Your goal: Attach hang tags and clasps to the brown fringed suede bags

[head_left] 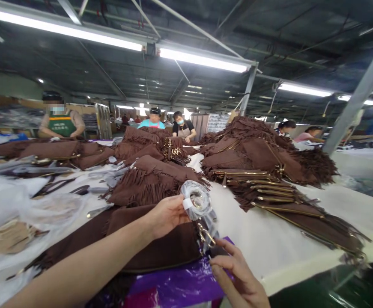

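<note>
My left hand point(170, 216) grips a coil wrapped in clear plastic point(198, 200), with a white band round one side and a gold ring in its middle. Below the coil a gold metal clasp point(206, 236) hangs beside more clear plastic. At the clasp's lower end, my right hand point(237, 273) has its fingers bent together, close to a dark piece; exactly what they pinch is hard to make out. Under both hands lies a dark brown fabric bag point(154, 250), partly covered by my left forearm. Shiny purple plastic point(173, 282) lies beneath it at the table's near side.
Brown fringed bags point(150, 175) are piled ahead, with a higher heap point(253, 145) and gold-zipped bags point(276, 194) on the right. Clear plastic bags point(54, 205) lie left on the white table point(237, 222). Several people stand beyond, one in a green apron point(61, 125).
</note>
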Available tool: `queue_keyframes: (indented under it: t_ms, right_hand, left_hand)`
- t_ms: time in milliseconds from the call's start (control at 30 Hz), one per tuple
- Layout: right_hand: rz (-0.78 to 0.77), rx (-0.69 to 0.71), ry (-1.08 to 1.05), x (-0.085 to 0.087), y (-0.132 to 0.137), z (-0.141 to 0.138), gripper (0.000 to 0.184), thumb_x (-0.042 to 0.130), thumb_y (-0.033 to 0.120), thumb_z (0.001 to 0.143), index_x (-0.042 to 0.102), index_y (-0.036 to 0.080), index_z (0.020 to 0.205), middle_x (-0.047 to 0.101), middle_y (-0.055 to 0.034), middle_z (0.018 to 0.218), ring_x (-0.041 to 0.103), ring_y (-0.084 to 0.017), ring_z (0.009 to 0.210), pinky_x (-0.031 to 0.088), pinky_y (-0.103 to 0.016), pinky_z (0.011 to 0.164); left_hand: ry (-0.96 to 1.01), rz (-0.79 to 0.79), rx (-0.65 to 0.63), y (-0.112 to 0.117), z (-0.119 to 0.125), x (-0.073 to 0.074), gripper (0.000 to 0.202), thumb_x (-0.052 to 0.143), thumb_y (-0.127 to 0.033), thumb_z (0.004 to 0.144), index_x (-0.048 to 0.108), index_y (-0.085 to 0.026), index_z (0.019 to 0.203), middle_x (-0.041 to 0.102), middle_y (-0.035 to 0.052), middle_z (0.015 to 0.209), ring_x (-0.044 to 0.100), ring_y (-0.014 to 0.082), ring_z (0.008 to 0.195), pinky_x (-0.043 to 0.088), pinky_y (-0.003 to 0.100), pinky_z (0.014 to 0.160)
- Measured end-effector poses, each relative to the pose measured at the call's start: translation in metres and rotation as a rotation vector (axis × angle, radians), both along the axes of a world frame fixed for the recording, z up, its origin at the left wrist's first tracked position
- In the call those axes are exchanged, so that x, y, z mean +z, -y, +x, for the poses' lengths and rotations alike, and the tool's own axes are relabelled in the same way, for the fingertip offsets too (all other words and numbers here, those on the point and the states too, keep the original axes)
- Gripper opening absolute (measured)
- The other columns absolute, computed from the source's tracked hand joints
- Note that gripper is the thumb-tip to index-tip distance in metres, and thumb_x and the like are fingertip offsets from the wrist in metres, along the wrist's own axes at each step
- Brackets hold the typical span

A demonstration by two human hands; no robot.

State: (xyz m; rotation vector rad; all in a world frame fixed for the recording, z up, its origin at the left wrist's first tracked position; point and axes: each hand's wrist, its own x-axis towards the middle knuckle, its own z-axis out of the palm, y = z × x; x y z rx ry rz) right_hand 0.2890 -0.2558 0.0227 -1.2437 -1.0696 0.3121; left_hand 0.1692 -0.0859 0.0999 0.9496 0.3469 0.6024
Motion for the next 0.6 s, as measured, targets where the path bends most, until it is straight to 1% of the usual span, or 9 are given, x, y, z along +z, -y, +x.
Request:
queue_keyframes:
  t_ms: [67,133,200,267,367,433,467,533,600]
  right_hand:
    - [-0.015,0.046,0.02,0.0,-0.006,-0.012,0.037,0.061,0.056,0.088,0.074,0.022,0.08,0.056,-0.0106,0.131,0.057,-0.024,0.115,0.052,-0.017,0.067]
    - [-0.021,0.069,0.037,0.003,-0.009,-0.018,0.03,0.065,0.05,0.087,0.073,0.022,0.08,0.064,-0.0096,0.117,0.061,-0.023,0.107,0.052,-0.021,0.078]
    - [-0.018,0.069,0.055,0.012,-0.008,-0.017,0.023,0.068,0.044,0.086,0.072,0.022,0.08,0.068,-0.006,0.097,0.064,-0.021,0.094,0.05,-0.023,0.083]
    - [0.0,0.092,0.108,0.031,-0.006,-0.01,0.02,0.066,0.041,0.087,0.07,0.023,0.081,0.067,-0.0027,0.086,0.063,-0.018,0.083,0.049,-0.022,0.079]
    - [-0.002,0.225,0.301,0.07,-0.002,0.004,0.02,0.061,0.037,0.092,0.069,0.024,0.08,0.064,-0.0015,0.078,0.06,-0.016,0.073,0.047,-0.023,0.07]
    - [-0.033,0.358,0.454,0.097,-0.001,0.01,0.021,0.059,0.033,0.094,0.067,0.023,0.077,0.064,-0.0009,0.076,0.06,-0.016,0.07,0.046,-0.023,0.067]
    - [-0.046,0.421,0.511,0.109,-0.001,0.011,0.022,0.058,0.031,0.094,0.066,0.023,0.076,0.064,-0.0004,0.074,0.06,-0.015,0.069,0.046,-0.023,0.065]
    - [-0.062,0.509,0.569,0.127,-0.002,0.013,0.023,0.057,0.029,0.095,0.066,0.023,0.074,0.063,0.0007,0.072,0.06,-0.014,0.067,0.046,-0.022,0.064]
    - [-0.059,0.524,0.565,0.135,-0.004,0.013,0.023,0.058,0.028,0.095,0.066,0.023,0.074,0.064,0.0008,0.071,0.06,-0.014,0.066,0.046,-0.021,0.063]
  left_hand:
    - [0.033,0.003,0.025,0.009,-0.012,-0.001,0.033,0.068,-0.033,0.085,0.066,-0.009,0.107,0.067,0.0155,0.116,0.064,0.0216,0.102,0.048,0.035,0.095]
    - [0.048,0.002,0.026,0.017,-0.024,-0.002,0.037,0.072,-0.034,0.081,0.065,-0.009,0.107,0.066,0.0152,0.115,0.063,0.0215,0.102,0.048,0.035,0.094]
    - [0.004,0.02,0.01,0.022,-0.037,-0.004,0.04,0.072,-0.039,0.079,0.064,-0.01,0.104,0.067,0.0127,0.107,0.063,0.0198,0.096,0.051,0.032,0.086]
    - [-0.156,0.127,-0.001,0.025,-0.051,-0.004,0.037,0.066,-0.047,0.081,0.062,-0.011,0.09,0.066,0.0084,0.089,0.062,0.0178,0.08,0.05,0.029,0.07]
    - [-0.465,0.611,0.206,0.029,-0.067,0.006,0.032,0.056,-0.043,0.084,0.052,-0.015,0.07,0.055,0.0014,0.067,0.051,0.014,0.063,0.042,0.026,0.059]
    - [-0.481,0.956,0.373,0.035,-0.072,0.02,0.02,0.057,-0.034,0.082,0.057,-0.015,0.079,0.06,0.0031,0.078,0.053,0.0157,0.075,0.044,0.028,0.071]
    - [-0.419,1.062,0.376,0.038,-0.072,0.027,0.018,0.058,-0.031,0.08,0.061,-0.015,0.087,0.063,0.0053,0.091,0.055,0.0176,0.087,0.044,0.029,0.082]
    - [-0.259,1.097,0.131,0.046,-0.069,0.037,0.028,0.06,-0.031,0.08,0.065,-0.015,0.103,0.063,0.0089,0.114,0.053,0.0216,0.108,0.039,0.032,0.1]
    - [-0.142,0.939,-0.261,0.054,-0.062,0.038,0.033,0.06,-0.037,0.084,0.068,-0.014,0.106,0.063,0.0107,0.118,0.054,0.0235,0.113,0.036,0.034,0.105]
